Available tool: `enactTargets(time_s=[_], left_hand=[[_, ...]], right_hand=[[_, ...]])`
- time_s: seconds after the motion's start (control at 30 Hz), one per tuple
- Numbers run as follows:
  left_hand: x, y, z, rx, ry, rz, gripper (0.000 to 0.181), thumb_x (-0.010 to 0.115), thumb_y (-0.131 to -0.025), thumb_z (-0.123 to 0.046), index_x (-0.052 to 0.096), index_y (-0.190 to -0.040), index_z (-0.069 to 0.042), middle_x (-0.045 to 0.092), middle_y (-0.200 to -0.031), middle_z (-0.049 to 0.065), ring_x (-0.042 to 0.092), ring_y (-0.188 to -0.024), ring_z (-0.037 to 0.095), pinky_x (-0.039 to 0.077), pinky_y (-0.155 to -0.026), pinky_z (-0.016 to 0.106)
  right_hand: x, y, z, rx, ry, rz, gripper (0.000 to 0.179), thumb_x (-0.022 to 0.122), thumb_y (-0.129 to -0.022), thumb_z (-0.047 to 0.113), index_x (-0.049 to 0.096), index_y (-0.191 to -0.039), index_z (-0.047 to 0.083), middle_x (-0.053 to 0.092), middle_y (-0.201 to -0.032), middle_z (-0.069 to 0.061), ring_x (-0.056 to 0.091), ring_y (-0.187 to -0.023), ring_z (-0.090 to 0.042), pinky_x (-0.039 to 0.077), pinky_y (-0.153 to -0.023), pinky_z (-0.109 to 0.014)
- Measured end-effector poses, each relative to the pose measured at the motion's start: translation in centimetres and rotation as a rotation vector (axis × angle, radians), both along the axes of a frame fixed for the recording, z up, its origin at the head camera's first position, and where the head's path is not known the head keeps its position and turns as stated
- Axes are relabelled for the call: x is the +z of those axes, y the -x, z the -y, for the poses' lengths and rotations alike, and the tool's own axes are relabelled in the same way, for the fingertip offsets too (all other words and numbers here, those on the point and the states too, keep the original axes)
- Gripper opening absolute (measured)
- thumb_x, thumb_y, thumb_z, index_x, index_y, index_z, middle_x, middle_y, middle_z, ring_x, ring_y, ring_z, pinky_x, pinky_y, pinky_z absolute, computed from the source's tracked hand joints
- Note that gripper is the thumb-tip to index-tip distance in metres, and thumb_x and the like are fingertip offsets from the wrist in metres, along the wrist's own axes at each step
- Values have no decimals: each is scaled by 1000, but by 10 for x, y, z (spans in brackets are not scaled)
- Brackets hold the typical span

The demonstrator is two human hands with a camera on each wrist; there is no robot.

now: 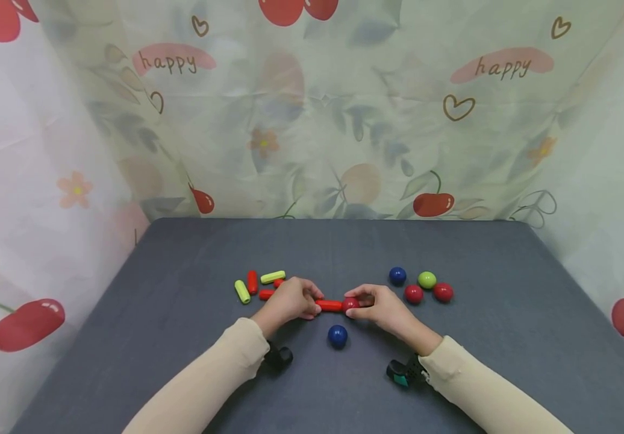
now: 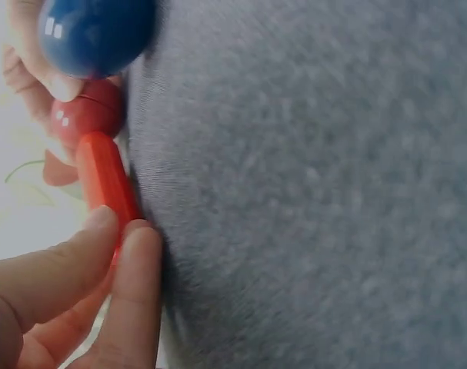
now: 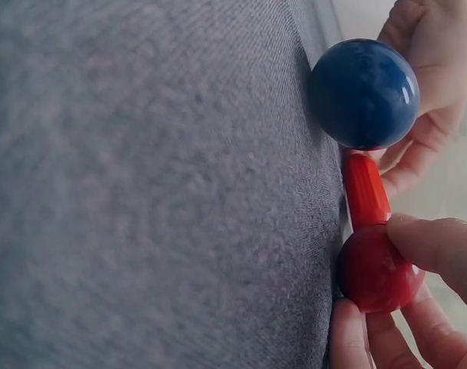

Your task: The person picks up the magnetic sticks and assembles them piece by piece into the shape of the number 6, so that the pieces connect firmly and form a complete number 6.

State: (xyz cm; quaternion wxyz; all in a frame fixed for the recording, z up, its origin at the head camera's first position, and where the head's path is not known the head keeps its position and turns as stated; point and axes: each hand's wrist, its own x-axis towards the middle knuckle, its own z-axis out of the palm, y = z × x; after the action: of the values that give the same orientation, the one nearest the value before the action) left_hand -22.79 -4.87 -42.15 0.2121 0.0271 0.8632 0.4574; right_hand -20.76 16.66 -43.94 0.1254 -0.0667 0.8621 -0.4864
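Note:
My left hand (image 1: pixel 293 299) pinches the left end of a red ribbed rod (image 1: pixel 329 305) between thumb and fingers. At the rod's other end sits a glossy red ball (image 1: pixel 350 305), which my right hand (image 1: pixel 379 305) grips with thumb and fingertips. In the right wrist view the rod's end (image 3: pixel 366 188) meets the ball, both low over the dark cloth. A blue ball (image 1: pixel 337 336) rests on the table on the near side of the rod. My left fingers cover the rod's far left part.
Left of my left hand lie red rods (image 1: pixel 252 281) and light green rods (image 1: pixel 242 292), some partly behind the hand. Beyond my right hand are a blue ball (image 1: pixel 397 276), a green ball (image 1: pixel 427 279) and two red balls (image 1: pixel 443 292). A printed curtain (image 1: pixel 323 120) encloses the table.

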Motion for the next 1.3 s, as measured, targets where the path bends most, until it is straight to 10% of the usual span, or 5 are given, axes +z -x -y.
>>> enactTargets(time_s=[0.33,0.73,1.3], left_hand=[[19,-12,12,-100,87,-56,32,76,-84,-16,65,-114,-12,67,-88,2,64,-73,17,55,-67,29],[13,-45,2,-71,-193,-120,36,74,-86,-17,64,-120,-13,63,-122,10,60,-110,25,54,-86,42],[-2,-55,-13,-159,-12,-73,32,82,-76,-9,69,-104,-15,67,-106,8,61,-82,17,55,-72,35]], right_hand=[[-1,2,0,4,-7,7,33,78,-82,16,69,-113,8,71,-103,-5,64,-89,-14,50,-76,-29],[-1,1,-1,18,6,-21,31,77,-82,14,69,-112,6,72,-100,-6,63,-85,-13,48,-70,-26],[-4,2,-2,16,3,-16,33,79,-81,18,69,-111,9,72,-100,-5,64,-86,-12,48,-72,-26]])
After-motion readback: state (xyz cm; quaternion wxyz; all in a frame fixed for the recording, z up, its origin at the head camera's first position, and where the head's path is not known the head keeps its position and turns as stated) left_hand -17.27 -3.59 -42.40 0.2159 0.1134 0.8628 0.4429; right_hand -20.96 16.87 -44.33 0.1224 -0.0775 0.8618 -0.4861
